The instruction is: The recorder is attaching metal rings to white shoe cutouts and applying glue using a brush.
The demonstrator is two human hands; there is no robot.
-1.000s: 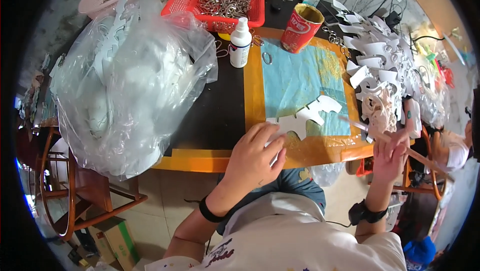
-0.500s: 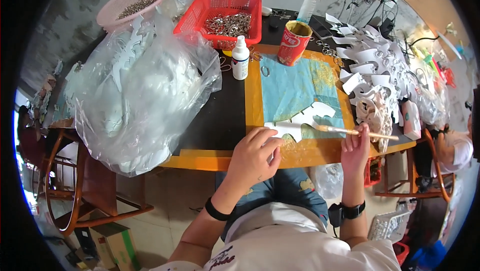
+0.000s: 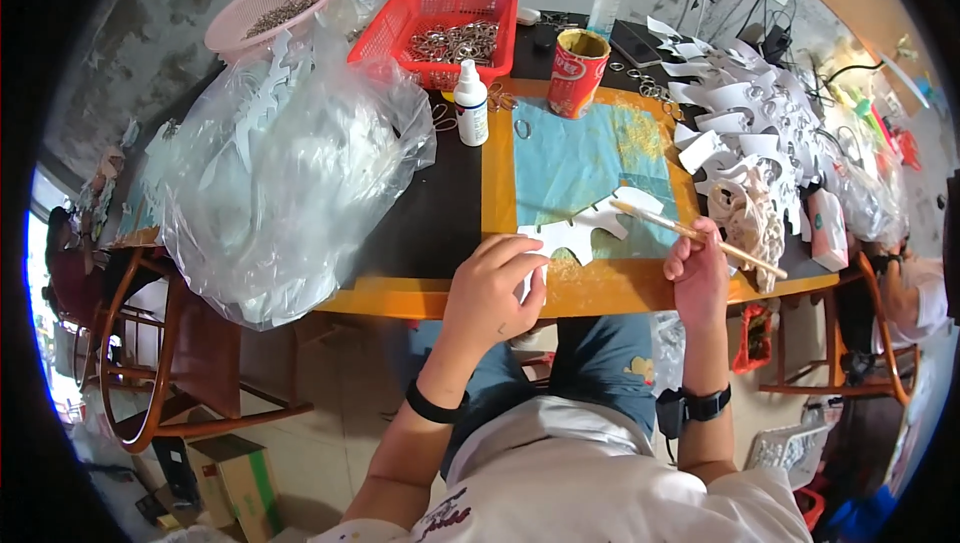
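Observation:
A flat white cut-out piece (image 3: 575,236) with scalloped, notched edges lies on the blue sheet (image 3: 560,165) near the table's front. My left hand (image 3: 495,288) is closed around the left end of that piece, between thumb and fingers. In my right hand (image 3: 697,278) is a slim paintbrush (image 3: 740,255) with a wooden handle, pinched in the fingertips. Its bristle end points left and lies over the right part of the cut-out; whether it touches is hard to tell. Beyond the sheet stands an open red can (image 3: 578,73) with yellowish residue round its rim.
A large clear bag of white pieces (image 3: 290,183) fills the left side. Behind are a red basket (image 3: 385,28) of metal rings, a pink basket (image 3: 225,28), a white bottle (image 3: 470,108) and a clear bottle (image 3: 606,3). Stacked white cut-outs (image 3: 745,93) and tangled cloth (image 3: 745,213) lie right.
The paintbrush's bristle end has moved away from me, from beside the cut-out's near edge to over its right part. My left hand keeps its hold. The whole view has shifted slightly.

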